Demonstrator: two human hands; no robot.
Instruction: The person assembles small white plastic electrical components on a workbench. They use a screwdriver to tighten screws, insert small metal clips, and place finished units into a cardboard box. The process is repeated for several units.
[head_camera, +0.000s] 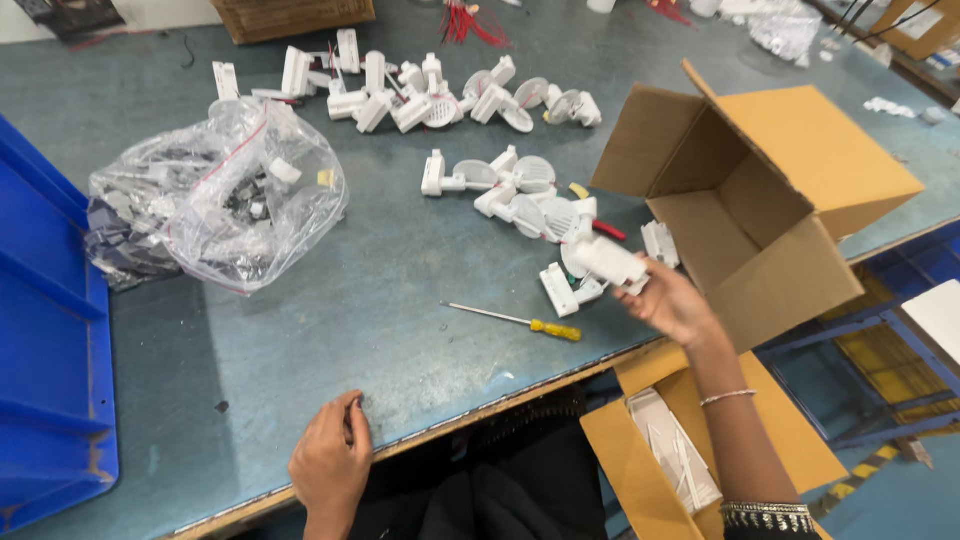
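My right hand (672, 302) grips a white plastic part (603, 257) and holds it just above the grey table, left of an open cardboard box (790, 200) that lies tipped on its side. My left hand (330, 457) rests loosely curled at the table's front edge with nothing visible in it. A screwdriver with a yellow handle (520, 321) lies on the table between the two hands. More white plastic parts (520, 195) lie in a loose heap just behind the held part.
A clear plastic bag (225, 195) of small parts sits at the left. A blue bin (45, 330) stands at the far left. Further white parts (420, 95) spread along the back. Another open cardboard box (680, 450) with white pieces sits below the table edge.
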